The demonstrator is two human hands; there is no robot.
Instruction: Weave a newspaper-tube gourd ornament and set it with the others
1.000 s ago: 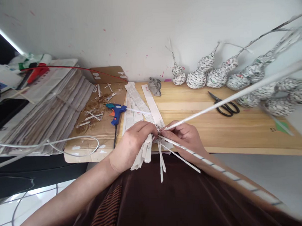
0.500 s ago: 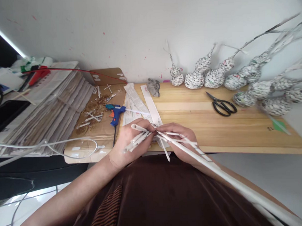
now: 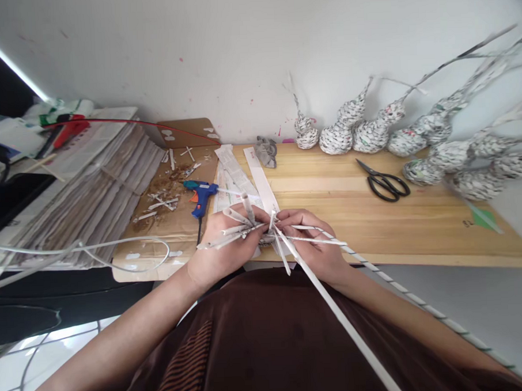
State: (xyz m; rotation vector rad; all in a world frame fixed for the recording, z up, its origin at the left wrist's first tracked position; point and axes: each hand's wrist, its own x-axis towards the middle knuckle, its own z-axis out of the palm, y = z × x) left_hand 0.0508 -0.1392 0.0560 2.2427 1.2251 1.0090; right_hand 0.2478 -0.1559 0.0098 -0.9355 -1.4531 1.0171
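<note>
Several white rolled-paper tubes [image 3: 233, 217] fan out from a small bundle held between both hands, in front of the apron. My left hand [image 3: 228, 237] is closed on the bundle from the left, with short tube ends sticking out over it. On the right, my right hand [image 3: 312, 239] pinches the tubes where they meet. One long white tube [image 3: 335, 313] runs from the bundle down to the lower right. Another long tube [image 3: 403, 290], with a dark spiral line, passes over my right hand and along the forearm. The bundle's centre is partly hidden by the fingers.
Behind the hands lie paper strips [image 3: 260, 181] and a blue glue gun [image 3: 204, 198]. Black scissors [image 3: 385, 181] rest on the wooden table [image 3: 329, 184]. Woven paper gourd shapes [image 3: 335, 137] stand along the wall. A newspaper stack [image 3: 92, 191] is at left.
The short tubes have spread and turned in my left hand, one now upright. The two long tubes have swung apart, the plain one lower and further left. Both hands remain near the same place.
</note>
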